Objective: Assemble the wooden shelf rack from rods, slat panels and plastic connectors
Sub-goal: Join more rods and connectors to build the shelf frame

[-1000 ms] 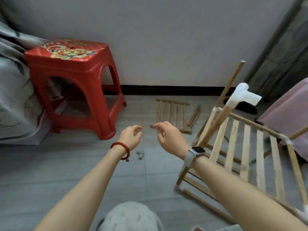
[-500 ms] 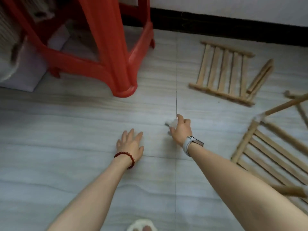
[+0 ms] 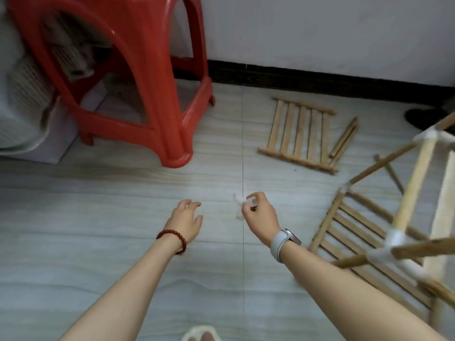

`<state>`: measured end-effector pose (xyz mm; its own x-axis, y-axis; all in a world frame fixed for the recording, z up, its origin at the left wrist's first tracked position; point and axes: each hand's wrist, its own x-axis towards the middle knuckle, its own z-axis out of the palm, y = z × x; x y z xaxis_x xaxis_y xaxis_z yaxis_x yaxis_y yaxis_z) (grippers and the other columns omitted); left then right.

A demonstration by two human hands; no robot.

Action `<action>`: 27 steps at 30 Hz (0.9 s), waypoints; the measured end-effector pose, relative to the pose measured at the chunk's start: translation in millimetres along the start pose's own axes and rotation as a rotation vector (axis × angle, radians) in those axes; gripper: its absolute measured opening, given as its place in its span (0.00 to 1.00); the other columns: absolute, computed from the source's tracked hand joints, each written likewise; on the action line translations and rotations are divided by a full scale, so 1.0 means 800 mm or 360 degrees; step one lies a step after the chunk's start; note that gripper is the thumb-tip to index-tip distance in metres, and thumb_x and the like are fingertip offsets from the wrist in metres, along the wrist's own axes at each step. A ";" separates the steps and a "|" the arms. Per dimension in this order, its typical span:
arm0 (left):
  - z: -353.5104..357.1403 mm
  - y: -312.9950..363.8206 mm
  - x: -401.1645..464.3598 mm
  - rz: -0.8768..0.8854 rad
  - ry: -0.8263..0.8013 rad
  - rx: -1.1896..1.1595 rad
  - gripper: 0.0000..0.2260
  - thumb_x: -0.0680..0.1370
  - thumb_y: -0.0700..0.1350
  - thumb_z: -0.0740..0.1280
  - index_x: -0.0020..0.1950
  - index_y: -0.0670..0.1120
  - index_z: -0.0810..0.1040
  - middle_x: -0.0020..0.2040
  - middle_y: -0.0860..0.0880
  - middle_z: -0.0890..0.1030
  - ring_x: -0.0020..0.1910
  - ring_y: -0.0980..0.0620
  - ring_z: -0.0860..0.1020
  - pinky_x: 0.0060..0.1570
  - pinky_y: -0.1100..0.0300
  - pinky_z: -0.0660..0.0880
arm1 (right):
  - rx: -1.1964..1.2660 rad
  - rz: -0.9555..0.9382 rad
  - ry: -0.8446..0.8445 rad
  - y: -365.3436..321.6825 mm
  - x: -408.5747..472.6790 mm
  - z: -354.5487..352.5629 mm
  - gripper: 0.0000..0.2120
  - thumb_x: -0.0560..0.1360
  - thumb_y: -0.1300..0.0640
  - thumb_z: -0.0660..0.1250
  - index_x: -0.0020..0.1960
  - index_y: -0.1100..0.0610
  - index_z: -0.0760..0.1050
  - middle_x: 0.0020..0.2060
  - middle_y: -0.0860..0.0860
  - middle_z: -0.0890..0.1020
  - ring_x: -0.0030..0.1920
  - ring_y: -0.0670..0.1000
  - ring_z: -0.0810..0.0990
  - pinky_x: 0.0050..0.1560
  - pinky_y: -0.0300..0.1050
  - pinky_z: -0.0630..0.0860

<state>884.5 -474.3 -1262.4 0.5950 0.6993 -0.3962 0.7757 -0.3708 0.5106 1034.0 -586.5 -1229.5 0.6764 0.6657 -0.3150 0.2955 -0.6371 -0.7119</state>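
Observation:
My right hand [image 3: 259, 215] pinches a small translucent white plastic connector [image 3: 237, 207] just above the grey floor. My left hand [image 3: 187, 217] hovers beside it with its fingers curled downward; what lies under them is hidden. A loose slat panel [image 3: 300, 136] lies flat on the floor ahead, and loose rods [image 3: 343, 141] lie along its right side. The partly built rack [image 3: 364, 232] fills the right side, its rods joined by white connectors [image 3: 396, 238].
A red plastic stool [image 3: 138, 94] stands at the left, with a white slatted object [image 3: 22, 107] behind it. A black skirting [image 3: 320, 80] runs along the wall. A dark shoe [image 3: 423, 118] lies at the far right, and my slippered foot [image 3: 200, 335] shows at the bottom edge.
My right hand has lifted the connector off the floor. My left hand, flat on the floor before, has risen with its fingers curled. The view has tilted up slightly.

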 end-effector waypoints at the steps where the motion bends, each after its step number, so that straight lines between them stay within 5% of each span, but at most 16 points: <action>1: -0.016 0.015 -0.012 0.0072 0.0064 -0.0042 0.18 0.80 0.44 0.59 0.69 0.45 0.67 0.71 0.45 0.63 0.70 0.47 0.64 0.67 0.57 0.61 | 0.0023 -0.0047 0.0023 -0.010 -0.019 -0.017 0.11 0.77 0.57 0.60 0.58 0.57 0.70 0.49 0.50 0.74 0.44 0.51 0.74 0.42 0.42 0.67; 8: -0.123 0.153 -0.104 0.0608 0.0467 -0.0180 0.12 0.78 0.39 0.62 0.61 0.40 0.76 0.60 0.43 0.76 0.61 0.47 0.73 0.62 0.59 0.65 | -0.0186 -0.0471 0.0028 -0.065 -0.146 -0.147 0.09 0.77 0.54 0.61 0.52 0.60 0.73 0.40 0.47 0.73 0.43 0.50 0.73 0.42 0.42 0.67; 12: -0.154 0.252 -0.165 0.0927 0.0453 -0.0367 0.10 0.79 0.40 0.62 0.58 0.43 0.78 0.54 0.49 0.79 0.50 0.53 0.77 0.53 0.65 0.70 | -0.0412 -0.0596 -0.0060 -0.070 -0.207 -0.225 0.09 0.77 0.54 0.62 0.48 0.60 0.73 0.38 0.47 0.72 0.39 0.47 0.71 0.39 0.40 0.65; 15: -0.147 0.318 -0.202 0.1139 0.0180 -0.0422 0.11 0.79 0.44 0.62 0.61 0.46 0.76 0.53 0.51 0.79 0.51 0.54 0.77 0.50 0.65 0.72 | -0.0492 -0.0519 -0.0069 -0.057 -0.248 -0.284 0.07 0.77 0.51 0.62 0.46 0.54 0.72 0.37 0.46 0.73 0.36 0.44 0.70 0.39 0.39 0.69; 20: -0.091 0.396 -0.237 0.1233 -0.0294 -0.0440 0.20 0.79 0.44 0.61 0.71 0.46 0.65 0.62 0.51 0.73 0.61 0.51 0.74 0.59 0.57 0.73 | -0.0556 -0.0207 -0.0045 0.003 -0.290 -0.360 0.13 0.79 0.51 0.59 0.56 0.59 0.72 0.45 0.52 0.76 0.42 0.50 0.74 0.41 0.41 0.68; 23: -0.062 0.419 -0.235 0.1161 -0.0265 -0.0537 0.13 0.80 0.44 0.60 0.65 0.48 0.68 0.57 0.50 0.75 0.58 0.48 0.76 0.59 0.50 0.74 | -0.0575 -0.0036 0.0068 0.047 -0.297 -0.385 0.16 0.80 0.55 0.56 0.64 0.62 0.65 0.58 0.58 0.76 0.55 0.57 0.76 0.49 0.47 0.72; 27: -0.049 0.423 -0.227 0.1106 -0.0092 -0.0561 0.04 0.80 0.41 0.59 0.52 0.46 0.72 0.47 0.50 0.79 0.49 0.51 0.78 0.55 0.52 0.76 | -0.0577 0.0051 0.0050 0.091 -0.286 -0.385 0.13 0.80 0.59 0.54 0.64 0.61 0.64 0.54 0.61 0.78 0.52 0.60 0.78 0.51 0.51 0.74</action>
<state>1030.9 -702.4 -987.7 0.9375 0.3411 0.0693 0.1141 -0.4893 0.8646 1108.5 -904.4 -1015.8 0.7081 0.6345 -0.3099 0.4900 -0.7575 -0.4313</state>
